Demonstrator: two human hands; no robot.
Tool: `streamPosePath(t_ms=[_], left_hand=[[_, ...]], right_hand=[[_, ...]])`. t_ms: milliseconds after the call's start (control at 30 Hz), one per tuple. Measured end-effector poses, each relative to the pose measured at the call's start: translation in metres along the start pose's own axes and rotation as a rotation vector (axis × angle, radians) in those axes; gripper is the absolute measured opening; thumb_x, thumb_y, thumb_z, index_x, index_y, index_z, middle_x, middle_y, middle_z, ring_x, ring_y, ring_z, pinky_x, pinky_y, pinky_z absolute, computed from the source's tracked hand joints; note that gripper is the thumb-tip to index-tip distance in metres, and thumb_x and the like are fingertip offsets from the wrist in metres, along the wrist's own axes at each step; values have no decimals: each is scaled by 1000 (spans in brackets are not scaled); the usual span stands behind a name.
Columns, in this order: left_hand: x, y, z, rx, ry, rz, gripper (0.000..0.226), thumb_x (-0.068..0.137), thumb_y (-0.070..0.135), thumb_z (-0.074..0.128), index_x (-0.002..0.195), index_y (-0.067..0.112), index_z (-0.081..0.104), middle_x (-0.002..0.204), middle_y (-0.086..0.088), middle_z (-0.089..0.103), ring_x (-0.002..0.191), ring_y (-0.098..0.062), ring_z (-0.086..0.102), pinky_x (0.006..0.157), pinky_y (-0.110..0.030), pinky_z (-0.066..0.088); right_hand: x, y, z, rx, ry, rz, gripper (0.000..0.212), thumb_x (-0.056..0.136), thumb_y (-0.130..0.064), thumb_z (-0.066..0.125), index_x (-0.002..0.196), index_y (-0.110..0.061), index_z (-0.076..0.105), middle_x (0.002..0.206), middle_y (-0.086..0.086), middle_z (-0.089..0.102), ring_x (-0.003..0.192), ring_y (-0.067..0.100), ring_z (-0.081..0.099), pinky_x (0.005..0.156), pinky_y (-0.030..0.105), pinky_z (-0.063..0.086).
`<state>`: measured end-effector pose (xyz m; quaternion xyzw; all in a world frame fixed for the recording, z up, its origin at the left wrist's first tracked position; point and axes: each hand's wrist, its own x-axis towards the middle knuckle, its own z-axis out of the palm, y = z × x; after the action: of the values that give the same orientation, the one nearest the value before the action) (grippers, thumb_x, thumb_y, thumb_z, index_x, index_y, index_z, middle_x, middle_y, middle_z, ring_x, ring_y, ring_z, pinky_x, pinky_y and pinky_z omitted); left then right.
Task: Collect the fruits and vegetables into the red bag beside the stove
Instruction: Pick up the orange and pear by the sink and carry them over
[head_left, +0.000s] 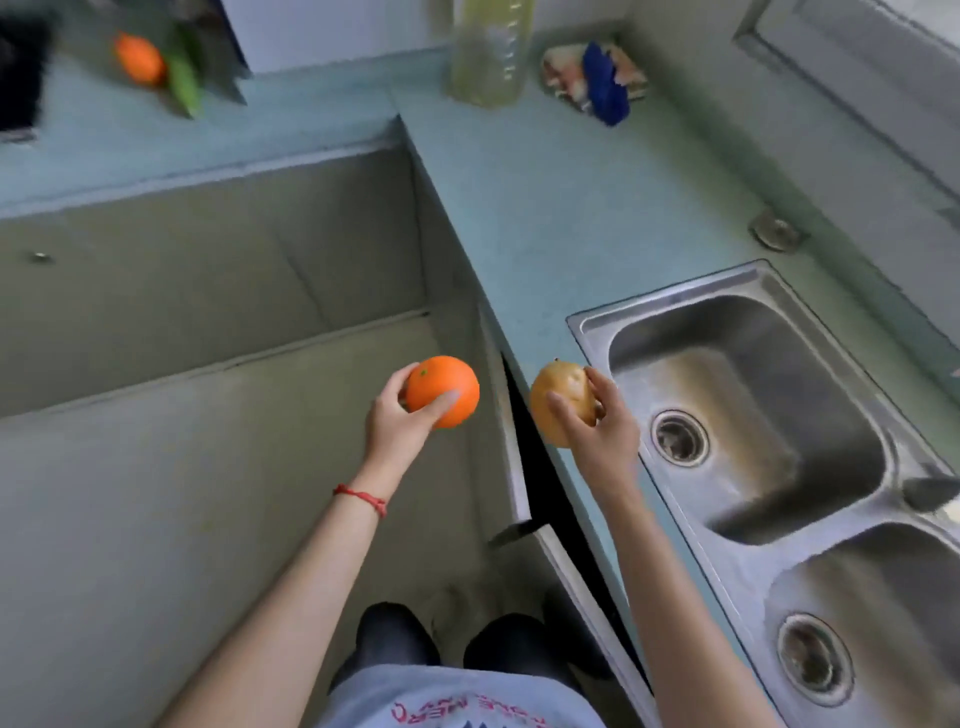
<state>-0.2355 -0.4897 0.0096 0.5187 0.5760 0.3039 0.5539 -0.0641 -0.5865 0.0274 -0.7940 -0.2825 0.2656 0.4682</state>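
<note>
Red lettering on the grey shirt (457, 712) is upside down and too blurred to be read. An orange (442, 391) is gripped by the left hand (397, 423) over the floor; an onion (562, 402) is clasped in the right hand (597, 426), just left of the sink (753, 374), whose near basin holds only a drain. Far beyond both hands, a pale bottle (491, 49) of yellowish liquid is seen, with a second orange (139, 58) and a green vegetable (184, 78) far left.
</note>
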Motion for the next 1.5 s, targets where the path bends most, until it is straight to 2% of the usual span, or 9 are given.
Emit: streamPosePath(t_ms=[133, 267, 433, 567, 700, 800, 967, 1400, 1500], left_hand=[[-8, -17, -46, -125, 219, -102, 84, 43, 51, 72, 119, 21, 54, 108, -1, 59, 97, -18, 58, 85, -43, 54], [-28, -36, -90, -253, 418, -160, 73, 55, 32, 73, 122, 13, 52, 108, -3, 56, 94, -19, 57, 71, -34, 58], [-54, -70, -148, -371, 662, -186, 52, 75, 9, 72, 122, 9, 51, 112, -7, 55, 97, -21, 56, 52, -17, 55], [-78, -94, -199, -436, 845, -196, 50, 76, 9, 70, 122, 8, 51, 112, -8, 54, 97, -22, 56, 53, -19, 56], [-98, -120, -255, -472, 971, -211, 50, 76, 12, 71, 122, 9, 51, 113, -10, 53, 96, -23, 56, 52, -18, 56], [-114, -139, -299, -489, 1037, -225, 52, 75, 17, 72, 122, 10, 51, 116, -11, 53, 98, -24, 57, 56, -21, 57], [-138, -155, -370, -500, 1113, -267, 84, 45, 53, 72, 119, 18, 53, 113, -7, 55, 106, -27, 58, 84, -47, 54], [-93, -179, -520, -597, 1192, -279, 65, 68, 28, 77, 125, 16, 49, 124, -8, 47, 110, -26, 53, 62, -25, 54], [-62, -182, -566, -590, 1220, -285, 57, 75, 22, 73, 125, 16, 48, 121, -6, 46, 111, -27, 52, 66, -29, 52]], right_hand=[[14, -19, 48, -29, -253, -87, 55, 78, -34, 70, 127, -23, 50, 118, -1, 60, 105, 15, 56, 90, 29, 46], [7, -37, 99, -80, -449, -177, 57, 77, -36, 70, 129, -24, 50, 119, 0, 60, 107, 14, 55, 93, 31, 47], [-25, -62, 168, -136, -681, -292, 54, 78, -34, 69, 128, -22, 51, 112, -3, 60, 100, 10, 52, 86, 20, 39], [-63, -83, 222, -176, -840, -383, 50, 79, -32, 69, 125, -19, 53, 109, -1, 61, 96, 9, 52, 84, 19, 39], [-112, -101, 276, -208, -974, -437, 62, 68, -47, 62, 124, -21, 53, 108, -2, 62, 97, 8, 52, 82, 17, 37], [-150, -113, 316, -230, -1055, -470, 63, 67, -48, 61, 124, -22, 53, 115, 2, 63, 102, 12, 55, 83, 18, 36], [-206, -136, 379, -261, -1145, -506, 66, 66, -50, 60, 126, -25, 51, 116, 3, 63, 109, 17, 55, 83, 18, 34], [-261, -191, 544, -264, -1224, -534, 57, 78, -36, 69, 129, -20, 49, 119, 5, 60, 99, 11, 50, 81, 21, 39], [-262, -212, 599, -265, -1239, -536, 55, 80, -33, 68, 130, -20, 49, 120, 5, 59, 99, 11, 50, 79, 21, 38]])
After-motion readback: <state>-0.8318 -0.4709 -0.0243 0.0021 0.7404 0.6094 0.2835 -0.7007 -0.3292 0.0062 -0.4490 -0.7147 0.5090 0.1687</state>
